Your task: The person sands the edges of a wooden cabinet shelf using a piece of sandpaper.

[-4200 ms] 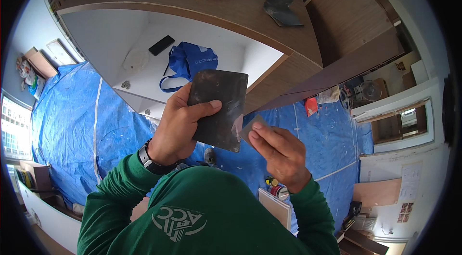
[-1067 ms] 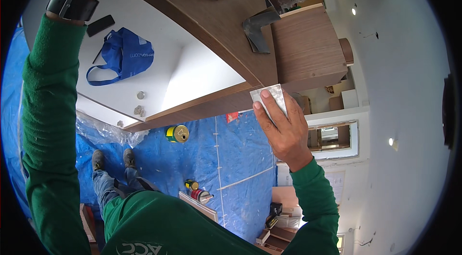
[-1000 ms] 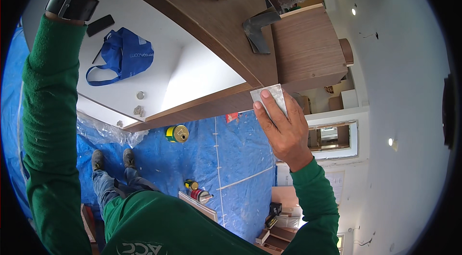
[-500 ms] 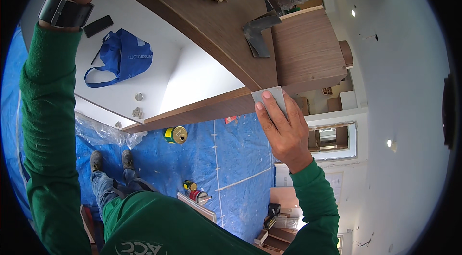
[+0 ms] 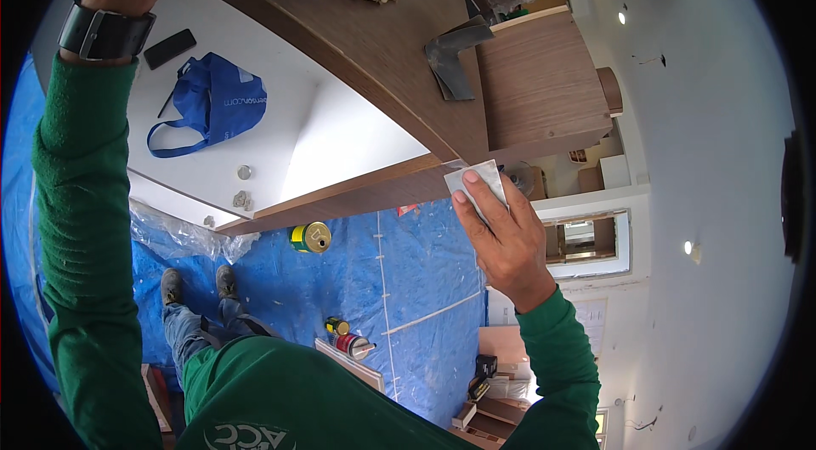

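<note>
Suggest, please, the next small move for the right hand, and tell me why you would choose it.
I would probably ease the flat, pale-grey square plate lightly along the corner of the brown wood-grain cabinet: the right hand has two fingers laid over the plate, which overlaps that corner in view, though contact cannot be confirmed.

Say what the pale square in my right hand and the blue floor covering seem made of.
Pale square: perhaps metal or stiff plastic, faintly mottled and satiny, thin and straight-edged. Blue floor covering: likely plastic sheeting, slightly glossy, with fine creases and pale glints.
</note>
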The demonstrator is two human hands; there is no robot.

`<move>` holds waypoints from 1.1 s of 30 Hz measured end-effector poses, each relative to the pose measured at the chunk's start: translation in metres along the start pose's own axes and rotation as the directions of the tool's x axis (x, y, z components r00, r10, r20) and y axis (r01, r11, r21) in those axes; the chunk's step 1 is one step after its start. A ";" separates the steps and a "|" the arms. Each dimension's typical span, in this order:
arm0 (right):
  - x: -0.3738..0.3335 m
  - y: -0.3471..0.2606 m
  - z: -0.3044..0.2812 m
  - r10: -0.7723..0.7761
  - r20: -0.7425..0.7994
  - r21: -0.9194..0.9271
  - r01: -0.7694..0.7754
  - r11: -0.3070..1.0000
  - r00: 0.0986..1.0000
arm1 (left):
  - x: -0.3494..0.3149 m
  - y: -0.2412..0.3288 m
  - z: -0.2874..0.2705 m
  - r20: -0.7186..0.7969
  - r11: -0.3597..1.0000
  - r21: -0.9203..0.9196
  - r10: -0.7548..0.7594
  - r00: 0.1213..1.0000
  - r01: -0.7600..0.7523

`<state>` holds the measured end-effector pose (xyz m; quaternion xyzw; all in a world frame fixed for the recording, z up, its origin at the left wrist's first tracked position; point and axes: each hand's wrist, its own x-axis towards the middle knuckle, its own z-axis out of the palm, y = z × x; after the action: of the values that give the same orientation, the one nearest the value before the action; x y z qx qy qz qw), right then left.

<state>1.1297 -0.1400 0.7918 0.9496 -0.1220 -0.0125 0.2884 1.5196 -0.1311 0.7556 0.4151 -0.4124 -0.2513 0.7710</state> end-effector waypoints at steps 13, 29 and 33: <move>0.008 0.000 0.009 -0.014 -0.043 -0.053 0.012 0.999 0.999 | 0.002 -0.003 0.000 0.000 0.999 0.021 0.029 1.000 -0.029; -0.020 -0.004 0.001 0.076 -0.001 -0.019 -0.076 0.997 0.997 | 0.005 -0.002 0.005 -0.017 0.998 -0.030 -0.050 0.999 0.049; -0.009 -0.014 0.000 0.214 -0.144 0.215 -0.180 0.960 0.966 | 0.008 0.015 0.005 -0.091 0.992 0.008 -0.128 0.988 0.129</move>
<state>1.1247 -0.1261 0.7838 0.9546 -0.1923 0.1078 0.2005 1.5202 -0.1306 0.7734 0.4573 -0.3512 -0.2784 0.7682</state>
